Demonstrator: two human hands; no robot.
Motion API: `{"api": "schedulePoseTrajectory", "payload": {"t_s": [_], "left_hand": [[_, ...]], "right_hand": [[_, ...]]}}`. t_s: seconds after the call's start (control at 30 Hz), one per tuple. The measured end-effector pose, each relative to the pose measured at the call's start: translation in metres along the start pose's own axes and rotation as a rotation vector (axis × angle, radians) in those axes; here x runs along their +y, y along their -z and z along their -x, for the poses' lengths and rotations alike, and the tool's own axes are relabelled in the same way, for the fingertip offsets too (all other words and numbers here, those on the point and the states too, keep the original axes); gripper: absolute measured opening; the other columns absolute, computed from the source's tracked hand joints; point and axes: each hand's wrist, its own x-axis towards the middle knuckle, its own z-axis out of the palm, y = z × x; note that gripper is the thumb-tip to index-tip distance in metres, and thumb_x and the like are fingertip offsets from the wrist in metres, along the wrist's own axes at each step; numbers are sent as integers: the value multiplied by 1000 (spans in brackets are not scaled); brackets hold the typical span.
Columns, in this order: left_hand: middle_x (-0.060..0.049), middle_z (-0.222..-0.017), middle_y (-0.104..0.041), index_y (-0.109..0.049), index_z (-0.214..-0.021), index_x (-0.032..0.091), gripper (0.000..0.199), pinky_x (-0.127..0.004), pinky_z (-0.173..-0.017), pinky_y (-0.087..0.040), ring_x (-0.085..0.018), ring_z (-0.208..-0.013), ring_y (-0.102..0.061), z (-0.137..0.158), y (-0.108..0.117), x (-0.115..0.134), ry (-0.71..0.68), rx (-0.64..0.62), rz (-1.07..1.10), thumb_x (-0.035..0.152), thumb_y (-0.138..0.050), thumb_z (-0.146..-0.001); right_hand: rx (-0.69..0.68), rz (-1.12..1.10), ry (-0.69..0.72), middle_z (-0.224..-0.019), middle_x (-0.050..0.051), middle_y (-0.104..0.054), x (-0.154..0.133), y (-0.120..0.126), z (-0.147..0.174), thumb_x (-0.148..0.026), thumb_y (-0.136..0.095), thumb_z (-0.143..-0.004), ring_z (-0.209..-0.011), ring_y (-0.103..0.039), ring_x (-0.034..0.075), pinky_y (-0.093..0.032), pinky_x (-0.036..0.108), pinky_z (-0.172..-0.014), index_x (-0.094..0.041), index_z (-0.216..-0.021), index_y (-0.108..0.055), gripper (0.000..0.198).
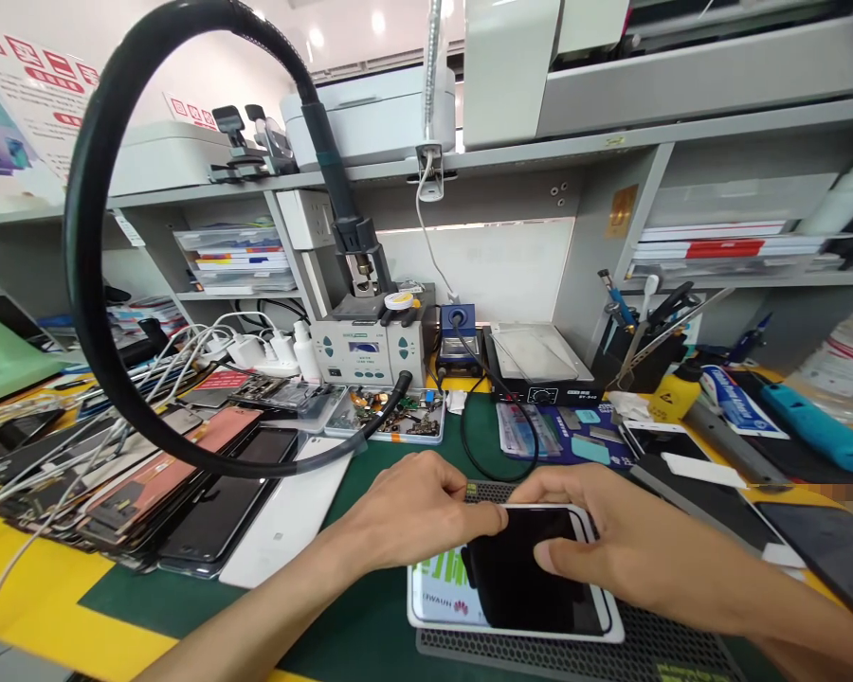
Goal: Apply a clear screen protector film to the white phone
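A white-framed tablet point(518, 606) with a dark glossy screen lies over a grey perforated mat point(654, 625) in front of me. The left part of its screen mirrors a bright sign with reversed HUAWEI lettering. My left hand point(419, 507) grips the tablet's far edge, its thumb on the upper border and its other fingers curled and partly hidden. With its thumb on the glass and fingers round the far right corner, my right hand point(604, 526) is closed on the same tablet.
Stacked phones and screen parts point(163, 474) lie at left under a thick black hose point(85, 246). Behind stand a hot-air station point(370, 346), a tray of small parts point(390, 431) and a soldering iron holder point(460, 336). At right are a yellow bottle point(675, 393) and a white phone point(661, 440).
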Motion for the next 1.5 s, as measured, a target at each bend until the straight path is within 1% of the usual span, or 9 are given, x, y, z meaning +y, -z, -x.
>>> {"api": "schedulePoseTrajectory", "payload": {"t_s": [0.33,0.5,0.7,0.87,1.0,1.13,1.27,1.4,1.5], "left_hand": [[4,-51,-28,-32,-53,21,53,-31,-43,-15,-12,-50,-24,1,-1,4,46,26,-92,59,-63,-75],[4,-51,-25,-29,-52,20,57,-32,-42,-14,-12,-50,-23,1,-5,5,31,79,-178,62,-59,-77],[4,-53,-22,-25,-56,20,61,-31,-42,-14,-12,-50,-21,0,-5,1,17,87,-172,65,-59,-77],[5,-56,-24,-30,-58,21,63,-30,-45,-15,-12,-53,-21,-1,-3,-7,-23,60,-122,75,-55,-77],[5,-57,-26,-33,-59,21,65,-30,-47,-16,-12,-53,-23,-2,-1,-12,-44,84,-100,82,-51,-76],[6,-57,-25,-36,-59,21,65,-29,-48,-15,-11,-53,-21,-1,-2,-13,-43,120,-88,83,-51,-74],[7,-58,-23,-36,-59,21,65,-28,-48,-14,-11,-53,-21,-2,-4,-14,-59,148,-56,81,-54,-74],[6,-57,-35,-41,-62,20,60,-24,-48,-19,-10,-54,-32,-5,0,-17,-104,184,94,74,-64,-74],[2,-63,-54,-56,-71,18,49,-21,-50,-31,-11,-58,-47,-6,8,-17,-96,183,433,65,-67,-78]], "right_hand": [[66,-5,-49,-110,-1,-72,0,-3,1,-23,-64,-78,-95,-66,24,-48,31,-82,-28,-107,-72,31],[87,-27,-23,-119,0,-70,-1,-2,0,-23,-67,-79,-113,-61,28,-44,35,-96,-29,-109,-73,32],[-86,-216,43,-101,1,-77,-6,5,-1,-30,-55,-94,-106,-66,27,-45,37,-100,-27,-112,-76,28],[-102,-391,10,-110,2,-77,-7,7,-2,-32,-56,-96,-115,-64,26,-41,39,-106,-27,-116,-75,28],[-123,-561,-45,-113,4,-77,-4,8,-2,-33,-60,-95,-113,-66,25,-45,37,-101,-27,-123,-71,31],[-132,-593,-42,-114,4,-77,-1,10,-2,-33,-60,-96,-106,-69,25,-49,39,-94,-28,-128,-68,34],[-152,-571,30,-115,4,-76,0,12,-2,-34,-61,-95,-110,-68,27,-46,41,-100,-27,-129,-67,35],[-144,-601,52,-120,6,-74,2,15,-1,-34,-64,-94,-115,-65,28,-45,42,-103,-24,-127,-69,35],[-77,-701,30,-121,7,-74,4,18,1,-33,-65,-94,-118,-64,27,-46,41,-103,-24,-129,-67,36]]}}
